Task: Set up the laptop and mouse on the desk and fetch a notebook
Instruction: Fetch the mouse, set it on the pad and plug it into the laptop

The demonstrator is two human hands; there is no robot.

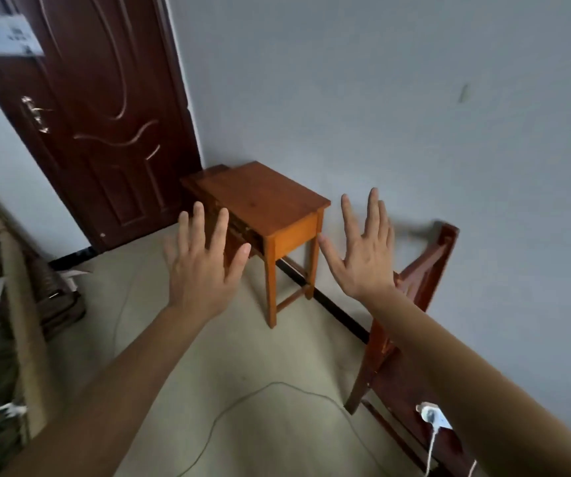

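Dark door (105,115) stands beyond and left of the fingertips; the small wooden desk (263,197) lies just past them, between the two hands. Left hand (201,266) and right hand (366,259) are raised, backs to the camera, fingers straight and spread, holding nothing. The laptop, mouse and notebook are not in view; the task appears unstarted, everything yet to be fetched.

A dark brown door (105,139) with a metal handle (36,115) and a paper notice (5,34) stands far left. On the right, a reddish wooden chair (428,270) sits by the pale wall (380,98), with a white power strip (432,414) at its near end. A thin cable (277,383) loops across the floor (243,346).
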